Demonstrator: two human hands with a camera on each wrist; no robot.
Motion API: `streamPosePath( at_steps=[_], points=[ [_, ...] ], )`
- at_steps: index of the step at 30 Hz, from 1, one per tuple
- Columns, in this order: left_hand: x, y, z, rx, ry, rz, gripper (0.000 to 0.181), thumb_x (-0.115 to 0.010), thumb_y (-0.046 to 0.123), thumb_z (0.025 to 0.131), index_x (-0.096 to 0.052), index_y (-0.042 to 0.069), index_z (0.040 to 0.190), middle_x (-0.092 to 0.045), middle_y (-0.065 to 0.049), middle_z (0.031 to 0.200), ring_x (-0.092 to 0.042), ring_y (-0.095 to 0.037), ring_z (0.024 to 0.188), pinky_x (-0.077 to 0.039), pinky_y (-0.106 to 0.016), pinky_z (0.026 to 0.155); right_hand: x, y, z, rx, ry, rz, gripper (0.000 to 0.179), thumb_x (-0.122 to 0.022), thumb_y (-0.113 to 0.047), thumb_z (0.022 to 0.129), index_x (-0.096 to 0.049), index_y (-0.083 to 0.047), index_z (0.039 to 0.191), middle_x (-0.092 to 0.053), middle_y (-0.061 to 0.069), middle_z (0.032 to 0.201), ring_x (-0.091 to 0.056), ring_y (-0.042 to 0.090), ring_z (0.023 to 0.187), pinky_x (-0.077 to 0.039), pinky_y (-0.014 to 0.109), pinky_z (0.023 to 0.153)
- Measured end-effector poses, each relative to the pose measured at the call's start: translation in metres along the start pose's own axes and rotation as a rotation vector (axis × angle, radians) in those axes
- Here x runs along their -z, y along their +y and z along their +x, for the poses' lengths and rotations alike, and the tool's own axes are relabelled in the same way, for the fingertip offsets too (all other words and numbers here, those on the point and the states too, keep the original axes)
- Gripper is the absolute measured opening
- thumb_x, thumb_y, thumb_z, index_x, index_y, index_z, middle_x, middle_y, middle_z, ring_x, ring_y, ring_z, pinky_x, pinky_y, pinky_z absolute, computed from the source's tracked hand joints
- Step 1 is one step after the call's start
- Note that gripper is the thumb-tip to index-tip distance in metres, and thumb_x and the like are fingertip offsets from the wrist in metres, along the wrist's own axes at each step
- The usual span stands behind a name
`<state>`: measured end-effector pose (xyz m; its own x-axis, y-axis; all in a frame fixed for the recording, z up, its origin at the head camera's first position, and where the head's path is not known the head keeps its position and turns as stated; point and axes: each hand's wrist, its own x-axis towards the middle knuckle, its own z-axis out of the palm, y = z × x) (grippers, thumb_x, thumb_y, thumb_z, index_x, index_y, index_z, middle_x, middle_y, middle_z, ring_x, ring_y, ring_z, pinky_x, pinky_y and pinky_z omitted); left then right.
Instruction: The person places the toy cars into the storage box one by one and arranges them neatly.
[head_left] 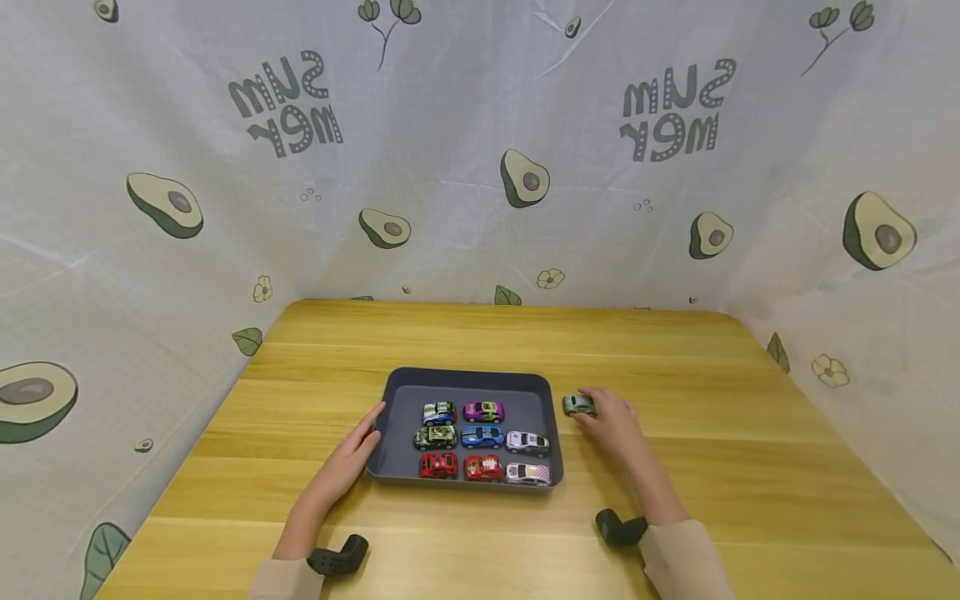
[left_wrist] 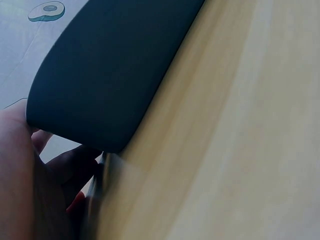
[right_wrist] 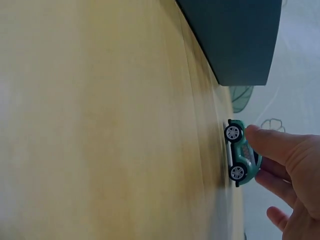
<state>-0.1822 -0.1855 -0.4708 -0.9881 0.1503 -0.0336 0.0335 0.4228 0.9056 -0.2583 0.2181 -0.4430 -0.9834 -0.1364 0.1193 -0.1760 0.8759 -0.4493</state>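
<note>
My right hand (head_left: 611, 421) pinches a green toy car (head_left: 579, 405) between thumb and fingers, just right of the grey tray (head_left: 468, 378). In the right wrist view the wheels of this car face the tabletop; whether they touch it I cannot tell. My left hand (head_left: 345, 458) rests against the tray's left side with its fingers fairly straight. Inside the tray several toy cars stand in rows, among them a purple car (head_left: 483, 412), a blue car (head_left: 482, 437), a camouflage car (head_left: 435, 437) and a red car (head_left: 438, 465).
Both hands work over a wooden table (head_left: 735, 433). A pale curtain (head_left: 450, 175) printed with avocados hangs behind it and at both sides. Each wrist wears a black device, such as the left wrist device (head_left: 341, 557).
</note>
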Motion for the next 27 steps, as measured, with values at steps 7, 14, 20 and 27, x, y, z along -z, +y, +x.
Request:
streamPosePath(
  at_steps=[7, 14, 20, 27],
  points=[
    [-0.001, -0.001, 0.000, -0.003, 0.007, -0.001, 0.049, -0.035, 0.037, 0.098, -0.023, 0.027, 0.145, -0.017, -0.010, 0.152, -0.017, -0.033, 0.139, -0.015, -0.053, 0.112, -0.003, 0.007, 0.004, 0.011, -0.006, 0.006, 0.046, -0.062, -0.016, 0.083, -0.051, 0.001, 0.125, -0.053, 0.024, 0.123, -0.050, 0.039, 0.112, -0.025, 0.060, 0.097],
    [0.000, -0.002, 0.001, -0.001, 0.004, -0.006, 0.049, -0.035, 0.036, 0.098, -0.023, 0.027, 0.145, -0.017, -0.009, 0.153, -0.016, -0.033, 0.139, -0.015, -0.053, 0.112, -0.004, 0.010, 0.007, 0.032, -0.026, -0.037, 0.045, -0.064, -0.010, 0.081, -0.052, 0.000, 0.124, -0.054, 0.024, 0.121, -0.050, 0.039, 0.112, -0.027, 0.062, 0.095],
    [-0.001, -0.002, 0.001, 0.000, 0.006, -0.007, 0.049, -0.035, 0.036, 0.098, -0.022, 0.027, 0.145, -0.016, -0.009, 0.153, -0.016, -0.033, 0.139, -0.015, -0.053, 0.112, -0.004, 0.011, 0.009, 0.032, -0.046, -0.043, 0.044, -0.062, -0.010, 0.083, -0.051, 0.000, 0.124, -0.053, 0.024, 0.122, -0.050, 0.039, 0.113, -0.029, 0.062, 0.095],
    [0.000, -0.002, 0.001, 0.003, 0.004, -0.008, 0.050, -0.035, 0.036, 0.098, -0.022, 0.027, 0.145, -0.016, -0.009, 0.153, -0.016, -0.033, 0.139, -0.015, -0.053, 0.112, -0.003, 0.008, 0.008, 0.047, -0.065, -0.013, 0.039, -0.062, -0.009, 0.084, -0.053, 0.003, 0.120, -0.055, 0.024, 0.117, -0.053, 0.038, 0.108, -0.041, 0.053, 0.091]
  ],
)
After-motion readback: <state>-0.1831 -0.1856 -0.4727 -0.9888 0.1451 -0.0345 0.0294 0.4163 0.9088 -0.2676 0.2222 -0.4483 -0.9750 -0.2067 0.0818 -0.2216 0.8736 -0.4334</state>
